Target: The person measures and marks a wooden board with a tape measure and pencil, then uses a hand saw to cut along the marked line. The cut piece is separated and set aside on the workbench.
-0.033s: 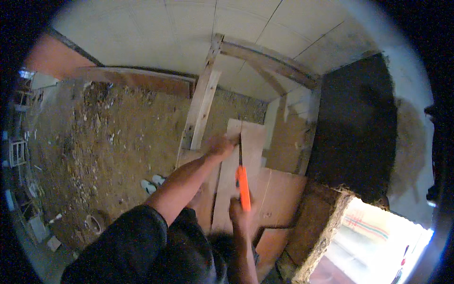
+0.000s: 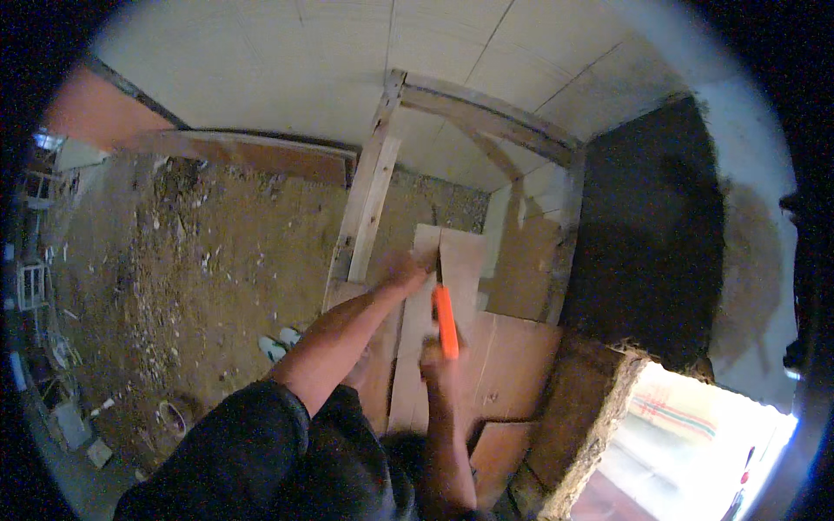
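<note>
A long pale wooden board [image 2: 462,257] lies lengthwise away from me on a brown wooden surface. My right hand [image 2: 445,354] is closed round the orange handle of a handsaw [image 2: 446,321]. Its thin dark blade points away from me and lies along a cut line in the far part of the board. Against the board's left edge, close beside the blade, my left hand [image 2: 412,267] grips the board. Blur softens its fingers, and the board's near end runs down toward my dark clothing.
A wooden frame [image 2: 369,204] rises beyond the board, with a crossbar [image 2: 491,117] near the pale wall. Brown panels [image 2: 514,352] lie to the right, by a bright opening [image 2: 686,434]. Debris covers the dirt floor [image 2: 234,252] at left, where pale slippers [image 2: 274,347] lie.
The saw and my right hand have moved a little forward, away from me along the cut. My left hand stays at the board's edge. The view has shifted slightly.
</note>
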A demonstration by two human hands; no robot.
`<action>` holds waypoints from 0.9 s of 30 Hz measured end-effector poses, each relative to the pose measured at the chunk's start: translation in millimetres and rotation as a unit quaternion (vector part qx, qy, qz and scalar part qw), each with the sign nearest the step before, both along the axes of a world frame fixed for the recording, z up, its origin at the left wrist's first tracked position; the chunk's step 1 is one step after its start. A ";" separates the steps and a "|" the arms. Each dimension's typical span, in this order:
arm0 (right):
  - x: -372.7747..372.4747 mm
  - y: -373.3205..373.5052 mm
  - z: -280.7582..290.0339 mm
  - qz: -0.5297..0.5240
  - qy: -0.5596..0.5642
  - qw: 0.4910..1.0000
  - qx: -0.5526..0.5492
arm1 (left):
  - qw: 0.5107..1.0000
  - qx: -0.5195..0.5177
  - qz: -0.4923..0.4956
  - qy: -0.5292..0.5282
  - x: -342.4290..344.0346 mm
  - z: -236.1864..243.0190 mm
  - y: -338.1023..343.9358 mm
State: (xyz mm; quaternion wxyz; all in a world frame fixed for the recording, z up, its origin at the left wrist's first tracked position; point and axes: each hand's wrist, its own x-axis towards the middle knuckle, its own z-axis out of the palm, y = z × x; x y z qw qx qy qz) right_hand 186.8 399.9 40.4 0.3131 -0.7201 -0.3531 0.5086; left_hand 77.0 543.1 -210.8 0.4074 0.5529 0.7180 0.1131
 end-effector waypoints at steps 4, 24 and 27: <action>3.3 32.8 -67.0 0.031 -0.065 0.997 0.035 | 0.997 -0.013 -0.009 -0.071 -5.6 8.5 6.5; 8.3 -144.8 31.3 0.018 -0.091 0.993 0.070 | 0.993 -0.093 -0.058 0.038 -16.3 37.7 6.8; 1.5 -89.4 6.8 -0.042 -0.044 0.998 -0.034 | 0.988 -0.087 -0.118 0.049 -12.5 34.6 0.6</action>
